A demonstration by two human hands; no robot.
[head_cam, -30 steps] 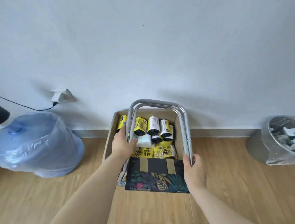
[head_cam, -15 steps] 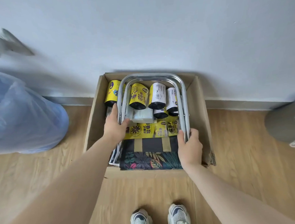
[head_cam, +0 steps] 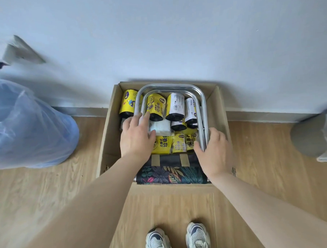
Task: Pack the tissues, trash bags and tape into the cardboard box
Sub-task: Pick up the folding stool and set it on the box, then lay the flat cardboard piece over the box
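An open cardboard box (head_cam: 107, 145) stands on the floor against the wall. Inside lie several yellow and black trash bag rolls (head_cam: 174, 108), flat yellow trash bag packs (head_cam: 161, 144) and a white tissue pack (head_cam: 162, 126). A folded stool lies on top of them, its metal frame (head_cam: 168, 86) toward the wall and its leaf-print fabric seat (head_cam: 170, 173) nearest me. My left hand (head_cam: 136, 138) rests with straight fingers over the frame's left tube and the tissue pack. My right hand (head_cam: 215, 151) holds the right tube between thumb and fingers. No tape shows.
A water jug wrapped in blue plastic (head_cam: 28, 126) stands left of the box. A lined bin (head_cam: 313, 134) is at the right. The box's front flap (head_cam: 172, 207) lies flat on the wooden floor by my shoes (head_cam: 158, 242). A wall socket (head_cam: 4, 54) is upper left.
The view has tilted down and closer to the box. My left hand has let go of the left tube and now lies flat on it. My right hand stays on the right tube.
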